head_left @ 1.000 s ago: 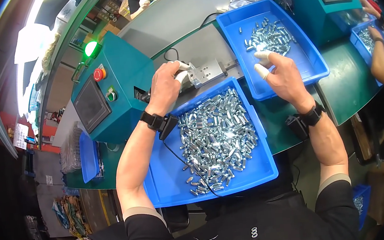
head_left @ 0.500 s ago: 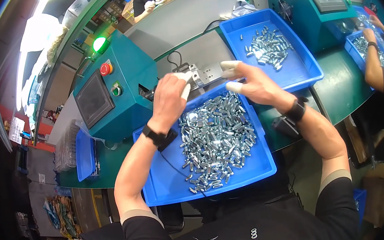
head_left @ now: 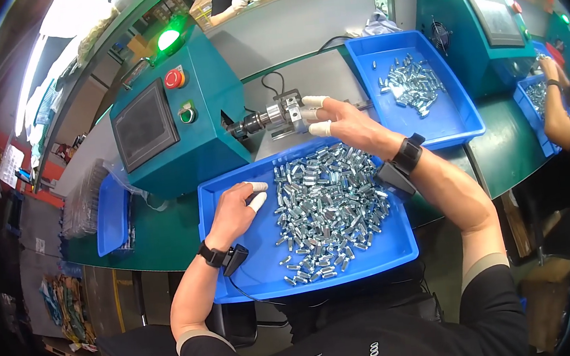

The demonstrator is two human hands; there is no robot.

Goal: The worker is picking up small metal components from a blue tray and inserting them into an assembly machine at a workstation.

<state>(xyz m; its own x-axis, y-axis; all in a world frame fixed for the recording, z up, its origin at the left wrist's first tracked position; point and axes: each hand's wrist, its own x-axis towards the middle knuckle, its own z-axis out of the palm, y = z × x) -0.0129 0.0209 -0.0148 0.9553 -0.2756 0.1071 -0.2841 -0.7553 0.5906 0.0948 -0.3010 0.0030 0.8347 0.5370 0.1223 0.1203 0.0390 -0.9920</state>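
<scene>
White finger covers are on the fingertips of both my hands. My left hand (head_left: 232,214) hovers over the left part of the near blue tray (head_left: 240,278), beside a heap of small shiny metal cylinders (head_left: 329,208). Its thumb and forefinger are a little apart, with nothing visible between them. My right hand (head_left: 348,122) reaches to the metal clamping fixture (head_left: 286,114) in front of the green machine (head_left: 213,109). Its fingers are stretched out and spread at the fixture's right side, seeming to touch it. Whatever sits inside the fixture cannot be made out.
A second blue tray (head_left: 455,124) with fewer metal cylinders stands behind on the right. The machine carries a screen (head_left: 145,126), a red button (head_left: 174,79) and a lit green lamp (head_left: 169,39). A grey partition (head_left: 304,21) separates me from another person.
My left hand has left the fixture and come down toward me over the near tray. My right hand has moved in against the fixture. The whole view has shifted slightly.
</scene>
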